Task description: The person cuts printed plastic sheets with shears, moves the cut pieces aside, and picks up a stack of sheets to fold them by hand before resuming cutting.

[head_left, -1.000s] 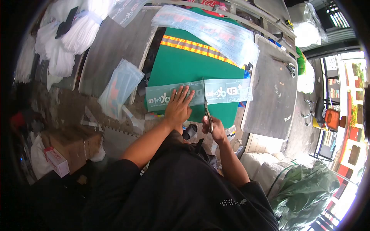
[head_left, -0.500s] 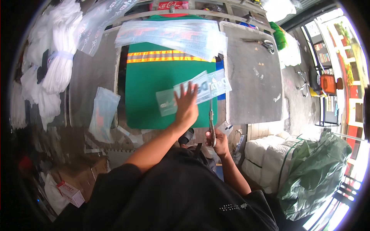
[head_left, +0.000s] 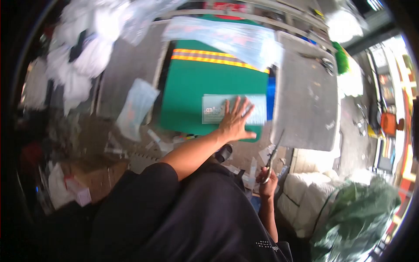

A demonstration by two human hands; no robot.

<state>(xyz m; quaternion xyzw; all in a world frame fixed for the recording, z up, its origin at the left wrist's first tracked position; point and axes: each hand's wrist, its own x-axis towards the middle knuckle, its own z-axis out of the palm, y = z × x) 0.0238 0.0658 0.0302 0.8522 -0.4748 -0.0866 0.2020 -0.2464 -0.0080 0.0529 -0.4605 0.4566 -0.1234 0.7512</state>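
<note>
My left hand (head_left: 235, 122) lies with its fingers spread on a translucent printed plastic piece (head_left: 213, 114), which rests on the green board (head_left: 187, 91). Across that board runs an orange and yellow band with a grey stripe (head_left: 205, 56). At the right, below the board, my right hand (head_left: 267, 181) is wrapped round the handles of a pair of scissors (head_left: 273, 159), whose blades point up and away from me. A stack of similar bluish plastic sheets (head_left: 227, 35) covers the board's far end.
Dark grey panels (head_left: 305, 96) flank the green board. Another pair of scissors (head_left: 326, 65) lies on the right panel. More plastic sheets (head_left: 137, 107) are at the left, with white bundles (head_left: 94, 52) beyond. White sacks (head_left: 301, 196) and a green sack (head_left: 358, 218) stand at the lower right.
The scissors and my right hand have moved down and away from the plastic. Under my left hand the plastic now lies straighter, as one rectangular piece. The whole view has shifted and tilted.
</note>
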